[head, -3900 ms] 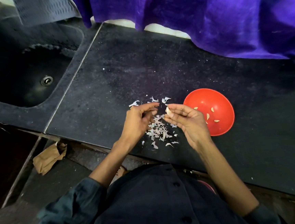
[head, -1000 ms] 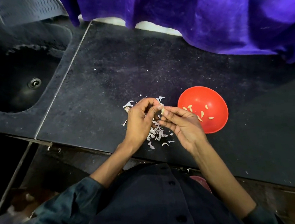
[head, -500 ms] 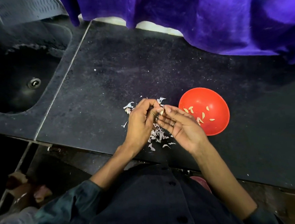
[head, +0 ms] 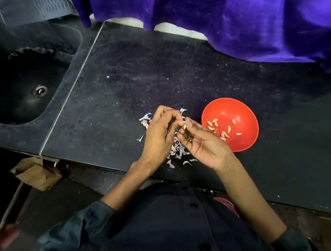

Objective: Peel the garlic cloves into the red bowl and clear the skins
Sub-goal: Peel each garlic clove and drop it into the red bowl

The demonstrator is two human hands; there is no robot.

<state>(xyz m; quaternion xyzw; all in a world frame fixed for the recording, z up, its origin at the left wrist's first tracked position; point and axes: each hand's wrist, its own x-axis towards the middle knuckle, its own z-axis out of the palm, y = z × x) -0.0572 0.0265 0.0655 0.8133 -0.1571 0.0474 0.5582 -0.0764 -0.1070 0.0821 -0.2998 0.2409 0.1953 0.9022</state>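
Head view: I see both hands over the skins (head: pixel 176 150).
Left hand (head: pixel 159 136) grip: pinching skin.
Right hand (head: pixel 200 142) grip: holding the garlic clove (head: pixel 184 126).
Advice: peel gently, then drop it into the red bowl (head: pixel 237 107).

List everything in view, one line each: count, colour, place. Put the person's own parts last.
red bowl: one, red, on the counter right of the hands.
peeled cloves: roughly a dozen, pale yellow, inside the red bowl.
garlic skins: a scattered pile, pale white, on the counter under and around the hands.
garlic clove: one, pale, pinched between both hands' fingertips.
counter: one, black, speckled.
sink: one, black, far left, with a metal drain.
cloth: one, purple, draped along the counter's far edge.
paper bag: one, brown, below the counter at left.
left hand: holds the garlic clove.
right hand: holds the garlic clove.
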